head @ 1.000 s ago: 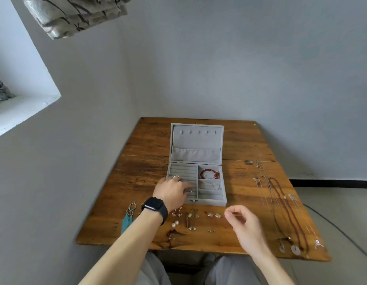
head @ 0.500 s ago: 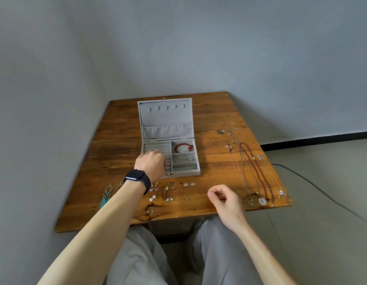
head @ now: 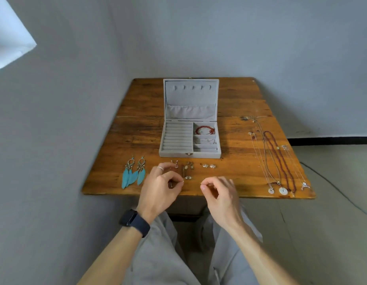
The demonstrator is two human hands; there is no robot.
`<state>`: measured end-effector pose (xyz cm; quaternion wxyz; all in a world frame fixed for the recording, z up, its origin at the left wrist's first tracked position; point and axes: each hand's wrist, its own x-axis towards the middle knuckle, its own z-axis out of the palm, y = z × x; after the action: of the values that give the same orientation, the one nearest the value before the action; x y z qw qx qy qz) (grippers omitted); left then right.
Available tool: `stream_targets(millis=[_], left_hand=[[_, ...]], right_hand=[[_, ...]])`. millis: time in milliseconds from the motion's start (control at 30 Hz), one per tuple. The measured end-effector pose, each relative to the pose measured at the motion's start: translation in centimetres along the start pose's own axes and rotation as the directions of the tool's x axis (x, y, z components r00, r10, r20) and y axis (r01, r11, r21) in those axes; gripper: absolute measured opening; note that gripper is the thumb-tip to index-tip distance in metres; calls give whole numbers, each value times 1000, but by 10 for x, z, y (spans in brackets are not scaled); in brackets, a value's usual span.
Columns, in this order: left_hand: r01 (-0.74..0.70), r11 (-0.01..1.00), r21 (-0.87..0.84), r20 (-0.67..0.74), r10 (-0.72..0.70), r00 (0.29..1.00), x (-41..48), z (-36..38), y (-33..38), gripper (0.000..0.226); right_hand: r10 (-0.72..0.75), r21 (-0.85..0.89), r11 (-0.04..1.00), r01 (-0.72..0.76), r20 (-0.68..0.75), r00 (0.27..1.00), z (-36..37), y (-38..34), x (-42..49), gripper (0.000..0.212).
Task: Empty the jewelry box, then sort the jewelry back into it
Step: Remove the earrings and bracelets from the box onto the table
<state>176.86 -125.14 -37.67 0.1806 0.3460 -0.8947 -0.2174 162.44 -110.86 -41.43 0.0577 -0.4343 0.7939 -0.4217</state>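
Little beyond a red bracelet (head: 204, 130) is stowed in the jewelry box (head: 189, 154); earrings (head: 128, 177) and necklaces (head: 281, 161) are left on the worktop (head: 137, 140), with the left hand (head: 160, 188) and right hand (head: 219, 192) each pinched on something indiscernible.

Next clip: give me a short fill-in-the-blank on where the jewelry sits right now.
1. The jewelry box has its lid ____.
2. The bracelet inside the box is ____.
3. The feather earrings lie to the box's ____.
4. On the table, the necklaces lie at the ____ side.
Missing words: open, red, left, right.
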Motion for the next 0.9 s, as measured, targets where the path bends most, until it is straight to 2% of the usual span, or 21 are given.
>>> stream_targets(millis=[100, 233, 433, 667, 900], left_hand=[[-17, 999, 32, -14, 18, 1000, -6, 6, 2, 9], [-1, 999, 52, 13, 1, 1000, -7, 10, 2, 10], [7, 997, 79, 35, -10, 999, -6, 11, 0, 13], [23, 998, 63, 21, -25, 999, -7, 11, 0, 13], [24, 997, 76, 26, -26, 999, -8, 11, -1, 14]], right_hand=[[5, -119, 993, -5, 0, 1000, 11, -10, -2, 5], [34, -185, 982, -29, 22, 999, 17, -13, -1, 8], [56, -202, 979, -42, 63, 996, 25, -20, 7, 5], [107, -134, 986, -103, 27, 994, 27, -19, 8, 9], [98, -128, 987, -95, 17, 995, 27, -20, 8, 11]])
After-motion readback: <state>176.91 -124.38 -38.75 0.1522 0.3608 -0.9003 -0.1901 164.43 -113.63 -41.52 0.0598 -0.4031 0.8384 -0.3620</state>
